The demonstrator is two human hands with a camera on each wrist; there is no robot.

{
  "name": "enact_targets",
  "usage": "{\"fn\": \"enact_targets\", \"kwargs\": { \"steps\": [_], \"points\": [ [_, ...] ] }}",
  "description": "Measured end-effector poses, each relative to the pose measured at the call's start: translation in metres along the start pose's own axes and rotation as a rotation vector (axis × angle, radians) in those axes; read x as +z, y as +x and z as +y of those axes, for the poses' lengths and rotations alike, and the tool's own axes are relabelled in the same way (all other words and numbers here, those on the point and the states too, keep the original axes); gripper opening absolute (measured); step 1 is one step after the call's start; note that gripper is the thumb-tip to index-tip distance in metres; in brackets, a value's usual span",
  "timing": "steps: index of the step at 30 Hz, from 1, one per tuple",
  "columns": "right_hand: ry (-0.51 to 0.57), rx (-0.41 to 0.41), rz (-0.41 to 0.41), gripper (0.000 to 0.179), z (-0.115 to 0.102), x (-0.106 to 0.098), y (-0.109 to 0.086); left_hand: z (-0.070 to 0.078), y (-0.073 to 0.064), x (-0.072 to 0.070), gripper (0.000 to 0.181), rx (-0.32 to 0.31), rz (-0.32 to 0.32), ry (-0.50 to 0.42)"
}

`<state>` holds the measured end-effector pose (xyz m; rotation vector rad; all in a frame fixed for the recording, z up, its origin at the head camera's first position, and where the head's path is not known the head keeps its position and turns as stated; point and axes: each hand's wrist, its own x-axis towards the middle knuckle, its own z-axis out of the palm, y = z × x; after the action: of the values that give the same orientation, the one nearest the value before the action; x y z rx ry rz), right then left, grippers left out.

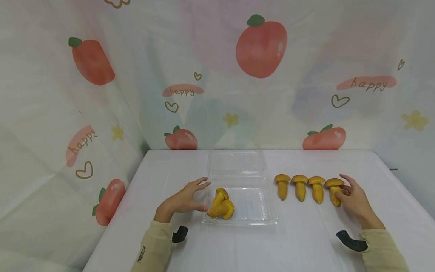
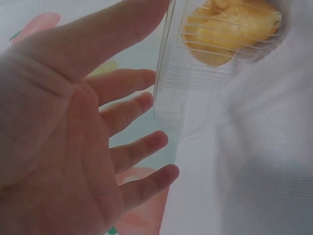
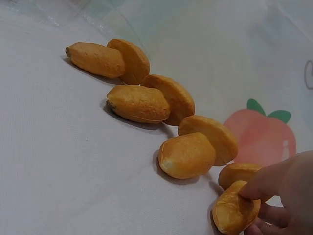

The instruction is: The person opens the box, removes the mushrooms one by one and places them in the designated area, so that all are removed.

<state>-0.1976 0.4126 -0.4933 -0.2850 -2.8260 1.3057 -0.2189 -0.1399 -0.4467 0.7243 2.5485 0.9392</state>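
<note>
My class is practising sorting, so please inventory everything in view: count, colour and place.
Row mushrooms: 4, yellow, right of the box
Box mushrooms: 2, yellow, inside the box, left side
Box: 1, clear, open on the table
Table: 1, white, below everything
Backdrop: 1, pastel with red fruit prints, behind and left
Black pieces: 2, black, beside the sleeves
Sleeves: 2, beige, on the forearms
Left hand: 1, bare, at the box's left edge
Right hand: 1, bare, pinching the rightmost mushroom

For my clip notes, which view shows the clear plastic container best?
The head view: it takes in nearly the whole container, open lid included. The left wrist view shows only part, with yellow mushrooms seen through it; the right wrist view, a faint piece at upper left.
</note>
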Motion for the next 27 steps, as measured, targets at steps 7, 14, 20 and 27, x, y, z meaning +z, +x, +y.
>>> {"fn": "enact_targets", "kwargs": {
  "steps": [7,14,20,27],
  "points": [
    [-0.005,0.008,-0.025,0.067,-0.0034,0.0,-0.0024,0.0006,0.0003,-0.0001,0.084,0.01,-0.008,0.006],
    [-0.027,0.014,-0.018,0.067,-0.0038,-0.0003,-0.0026,0.0015,0.0005,0.0,0.085,0.003,-0.013,0.009],
    [-0.051,0.049,-0.005,0.072,-0.0015,-0.0022,-0.0015,0.0028,-0.0006,-0.001,0.084,-0.002,-0.017,0.004],
    [-0.08,0.073,0.005,0.077,-0.004,-0.004,-0.0014,0.0024,0.0001,-0.0013,0.086,-0.001,-0.019,0.014]
  ]
}}
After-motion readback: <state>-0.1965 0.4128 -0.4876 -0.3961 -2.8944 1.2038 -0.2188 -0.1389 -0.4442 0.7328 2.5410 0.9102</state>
